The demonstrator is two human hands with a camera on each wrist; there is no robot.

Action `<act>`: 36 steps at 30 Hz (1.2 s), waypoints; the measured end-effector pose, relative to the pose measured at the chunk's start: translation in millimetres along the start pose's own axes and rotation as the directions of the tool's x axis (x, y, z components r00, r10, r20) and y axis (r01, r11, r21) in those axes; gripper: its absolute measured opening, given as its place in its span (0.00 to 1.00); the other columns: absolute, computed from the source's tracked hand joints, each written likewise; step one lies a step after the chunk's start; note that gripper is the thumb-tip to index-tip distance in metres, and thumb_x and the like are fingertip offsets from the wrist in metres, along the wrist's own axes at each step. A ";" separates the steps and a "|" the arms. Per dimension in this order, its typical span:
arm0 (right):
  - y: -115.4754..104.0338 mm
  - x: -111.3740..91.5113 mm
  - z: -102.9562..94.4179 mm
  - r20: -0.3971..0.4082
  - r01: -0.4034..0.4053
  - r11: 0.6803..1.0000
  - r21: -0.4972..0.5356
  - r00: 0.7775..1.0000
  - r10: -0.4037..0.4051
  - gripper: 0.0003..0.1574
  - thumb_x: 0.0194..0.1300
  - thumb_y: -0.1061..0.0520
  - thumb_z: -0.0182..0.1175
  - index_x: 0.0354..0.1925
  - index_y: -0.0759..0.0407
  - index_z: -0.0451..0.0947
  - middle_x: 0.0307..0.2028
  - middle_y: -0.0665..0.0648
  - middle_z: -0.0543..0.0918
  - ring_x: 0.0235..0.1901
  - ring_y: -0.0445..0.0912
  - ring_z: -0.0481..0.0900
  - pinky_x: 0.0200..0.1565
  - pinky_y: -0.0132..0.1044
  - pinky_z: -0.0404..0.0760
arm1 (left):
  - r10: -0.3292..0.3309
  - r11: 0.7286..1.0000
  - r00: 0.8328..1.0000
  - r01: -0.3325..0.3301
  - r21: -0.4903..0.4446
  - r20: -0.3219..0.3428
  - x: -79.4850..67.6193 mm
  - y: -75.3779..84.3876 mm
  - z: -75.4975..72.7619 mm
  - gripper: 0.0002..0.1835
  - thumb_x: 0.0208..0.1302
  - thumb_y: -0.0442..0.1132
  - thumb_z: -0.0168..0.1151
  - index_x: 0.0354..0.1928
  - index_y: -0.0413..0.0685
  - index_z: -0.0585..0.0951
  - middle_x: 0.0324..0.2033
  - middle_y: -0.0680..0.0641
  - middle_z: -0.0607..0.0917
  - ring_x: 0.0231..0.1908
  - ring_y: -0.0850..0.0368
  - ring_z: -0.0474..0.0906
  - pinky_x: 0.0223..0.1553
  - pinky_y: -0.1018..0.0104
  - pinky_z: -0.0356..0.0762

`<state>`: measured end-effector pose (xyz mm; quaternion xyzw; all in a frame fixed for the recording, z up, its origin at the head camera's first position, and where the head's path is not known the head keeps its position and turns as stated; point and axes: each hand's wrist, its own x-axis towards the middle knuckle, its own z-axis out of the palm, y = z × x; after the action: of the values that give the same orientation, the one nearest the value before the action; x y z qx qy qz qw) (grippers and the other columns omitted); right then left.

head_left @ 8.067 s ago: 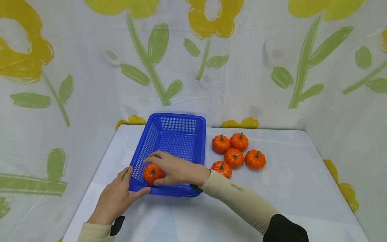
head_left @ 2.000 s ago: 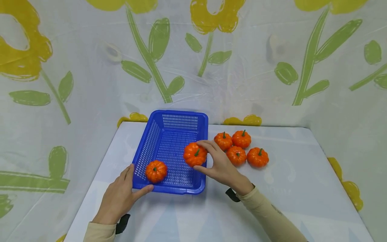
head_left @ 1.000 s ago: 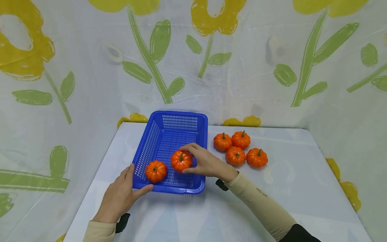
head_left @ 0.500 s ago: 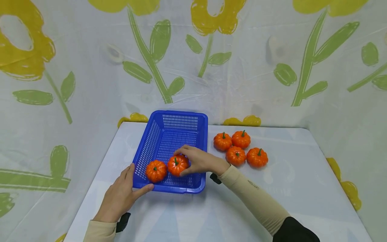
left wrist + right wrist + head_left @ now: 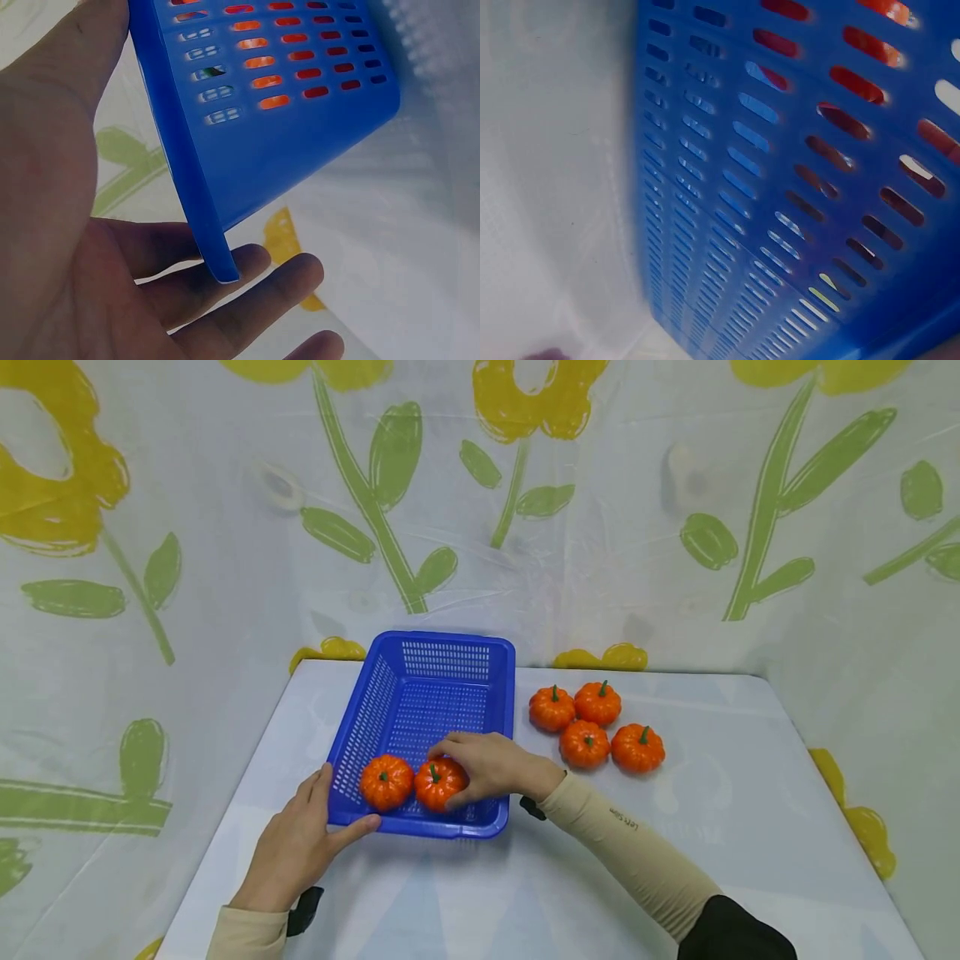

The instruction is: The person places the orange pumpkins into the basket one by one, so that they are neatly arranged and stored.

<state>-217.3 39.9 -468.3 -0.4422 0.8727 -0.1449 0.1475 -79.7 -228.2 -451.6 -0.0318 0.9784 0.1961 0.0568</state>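
Observation:
A blue perforated plastic basket (image 5: 431, 639) stands on the table, two small orange pumpkins in its near end. The left pumpkin (image 5: 386, 782) sits by itself near the basket's near left corner. Close beside it is the right pumpkin (image 5: 437, 787), low in the basket, gripped from the right by my right hand (image 5: 487, 766) with fingers over its top and thumb at its near side. My left hand (image 5: 296, 835) rests at the near left corner, thumb against the rim. The left wrist view shows its fingers (image 5: 247, 300) extended and loosely spread past the rim corner.
On the table (image 5: 720, 810) right of the basket lie several more orange pumpkins, among them a front one (image 5: 585, 744) and a right one (image 5: 638, 749). A flower-printed cloth (image 5: 600, 568) hangs behind the table. Basket slots fill much of the right wrist view.
My right hand has carried a pumpkin from the right-hand group leftward over the rim and down beside the first one in the basket. My left hand has stayed at the corner.

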 end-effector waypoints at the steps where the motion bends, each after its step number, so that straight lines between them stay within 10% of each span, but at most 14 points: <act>1: -0.3 0.3 0.5 0.000 0.003 1.000 -0.013 1.000 -0.003 0.44 0.57 0.30 0.71 0.66 0.42 0.72 0.60 0.49 0.77 0.56 0.43 0.78 0.57 0.44 0.81 | 0.004 1.000 1.000 -0.004 0.000 -0.006 -0.2 -0.3 0.0 0.67 0.56 0.79 0.58 0.77 0.29 0.51 0.71 0.23 0.60 0.65 0.23 0.65 0.59 0.29 0.68; 36: -4.8 -1.7 4.6 -0.023 0.018 0.988 -0.154 0.999 -0.022 0.46 0.58 0.28 0.68 0.69 0.42 0.71 0.59 0.49 0.79 0.56 0.45 0.78 0.57 0.42 0.80 | 0.001 1.000 1.000 -0.001 0.003 -0.004 -0.2 -0.8 -0.2 0.67 0.55 0.79 0.58 0.77 0.29 0.52 0.70 0.22 0.61 0.64 0.23 0.66 0.59 0.30 0.69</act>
<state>-211.0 37.9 -470.5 -0.4594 0.8785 -0.0839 0.1007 -79.5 -229.1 -451.7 -0.0315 0.9788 0.1948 0.0546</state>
